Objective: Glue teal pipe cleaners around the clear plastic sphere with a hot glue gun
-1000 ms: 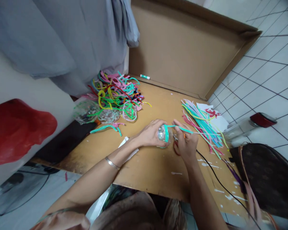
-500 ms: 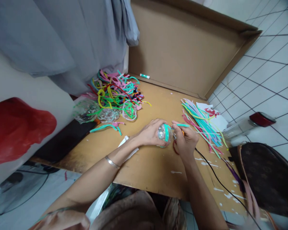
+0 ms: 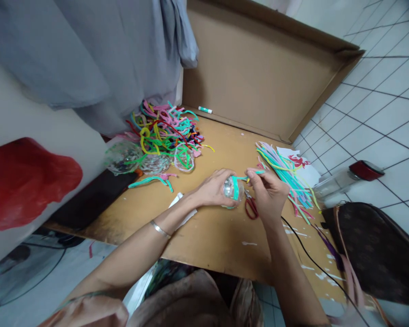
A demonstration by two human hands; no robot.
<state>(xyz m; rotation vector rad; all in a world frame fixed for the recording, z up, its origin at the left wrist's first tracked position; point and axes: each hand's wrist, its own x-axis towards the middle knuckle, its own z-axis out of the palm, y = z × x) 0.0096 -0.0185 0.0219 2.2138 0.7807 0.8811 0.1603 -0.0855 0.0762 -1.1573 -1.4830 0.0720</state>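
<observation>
My left hand (image 3: 218, 187) is wrapped round a small clear round container (image 3: 229, 190) with a turquoise strip running over its side. A turquoise pipe cleaner (image 3: 240, 178) stretches from the top of the container to my right hand (image 3: 268, 193), which pinches it between thumb and fingers. Red-handled scissors (image 3: 250, 206) lie on the table between the two hands, partly covered by the right one. Under my left wrist sits a white strip of paper (image 3: 187, 218).
Tangled pipe cleaners (image 3: 167, 127) and clear round pieces (image 3: 155, 162) lie at the back left. Straight pipe cleaners (image 3: 286, 175) are bundled at right, near a bottle (image 3: 337, 184) and a dark bag (image 3: 371, 250). A glue stick (image 3: 205, 110) lies by the cardboard (image 3: 252, 68).
My right hand has moved slightly right, away from the container, drawing the turquoise pipe cleaner out straighter. More of the scissors shows. My left hand has stayed in place.
</observation>
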